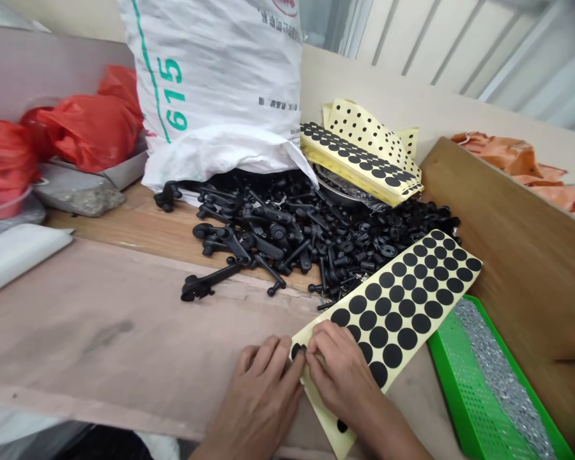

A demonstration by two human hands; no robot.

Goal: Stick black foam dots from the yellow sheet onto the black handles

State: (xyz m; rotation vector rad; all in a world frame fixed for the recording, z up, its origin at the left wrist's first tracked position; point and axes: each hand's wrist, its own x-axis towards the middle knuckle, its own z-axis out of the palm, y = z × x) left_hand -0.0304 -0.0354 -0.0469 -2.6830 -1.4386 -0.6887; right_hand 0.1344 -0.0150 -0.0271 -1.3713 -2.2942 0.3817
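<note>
Pinching a black dot (296,351), it seems, the right hand (338,370) is working at the near end of the sticker sheet (322,415), by the green basket (453,390); the left hand (263,386) is touching alongside, grip unclear. Some backing is showing bare; many dots are remaining.

Red bags (93,131) left; orange bag (503,155) behind board (512,249).

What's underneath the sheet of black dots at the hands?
Around the sheet, black parts show along its far left edge, the table nearer, and a green basket at its right. What lies directly beneath is covered.
</note>
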